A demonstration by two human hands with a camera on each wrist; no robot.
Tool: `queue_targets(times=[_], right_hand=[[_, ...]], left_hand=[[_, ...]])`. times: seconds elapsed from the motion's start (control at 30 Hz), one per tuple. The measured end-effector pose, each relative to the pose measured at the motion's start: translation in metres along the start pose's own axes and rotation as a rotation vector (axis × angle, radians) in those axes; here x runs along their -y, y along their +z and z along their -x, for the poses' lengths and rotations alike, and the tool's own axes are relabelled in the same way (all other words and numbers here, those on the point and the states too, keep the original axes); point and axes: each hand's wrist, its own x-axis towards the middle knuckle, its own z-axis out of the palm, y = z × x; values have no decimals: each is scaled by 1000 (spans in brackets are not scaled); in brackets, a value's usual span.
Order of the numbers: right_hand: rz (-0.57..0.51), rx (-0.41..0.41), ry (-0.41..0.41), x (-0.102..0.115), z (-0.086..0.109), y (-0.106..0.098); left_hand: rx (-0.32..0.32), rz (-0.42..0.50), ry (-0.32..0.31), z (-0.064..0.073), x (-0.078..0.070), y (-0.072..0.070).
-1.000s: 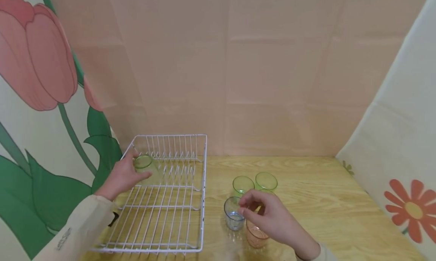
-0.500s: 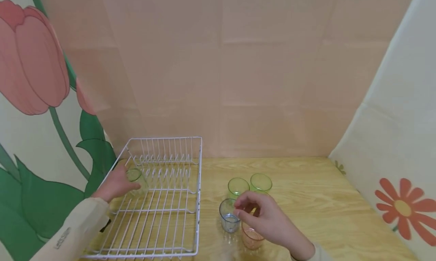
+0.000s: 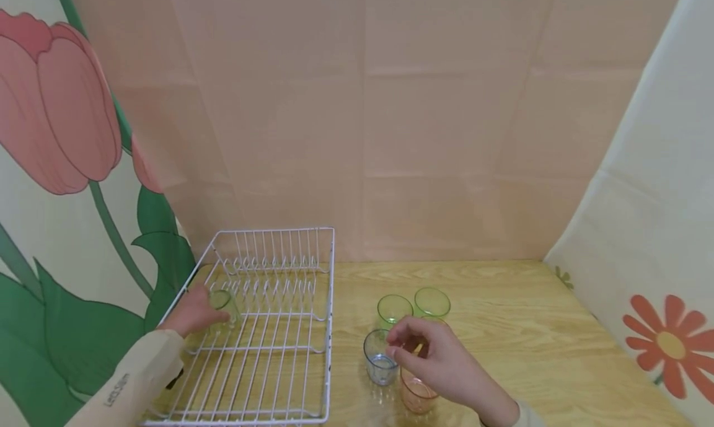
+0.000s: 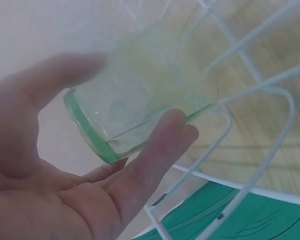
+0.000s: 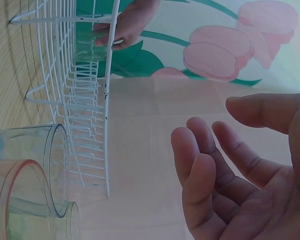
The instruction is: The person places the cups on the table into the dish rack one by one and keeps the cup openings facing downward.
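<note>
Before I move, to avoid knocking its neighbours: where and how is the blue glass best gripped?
I'd pinch the blue glass by its upper wall, coming from the left: it stands upright, with bare tabletop there, a green glass behind and an orange glass to its right.

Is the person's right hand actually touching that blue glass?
Apart. The right wrist view shows it: the pink backdrop is plainly visible in a gap between the right hand and the blue glass.

The rack is white, the glasses green, blue or orange, the tabletop yellow wood-grain.
</note>
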Motion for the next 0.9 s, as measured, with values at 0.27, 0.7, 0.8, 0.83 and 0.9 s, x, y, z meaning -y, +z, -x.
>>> queue_targets(times=[0.27, 0.7, 0.8, 0.83, 0.9], right_hand=[[3, -5, -10, 1, 3, 2], [29, 10, -4, 4, 1, 1], [25, 11, -8, 5, 2, 2], [20, 12, -14, 5, 2, 2], [9, 12, -19, 5, 3, 2]], left_hand=[[-1, -31, -19, -1, 2, 5], [43, -55, -17, 0, 4, -1], [37, -69, 6, 0, 8, -1], [35, -71, 14, 0, 8, -1], [35, -76, 20, 1, 10, -1]])
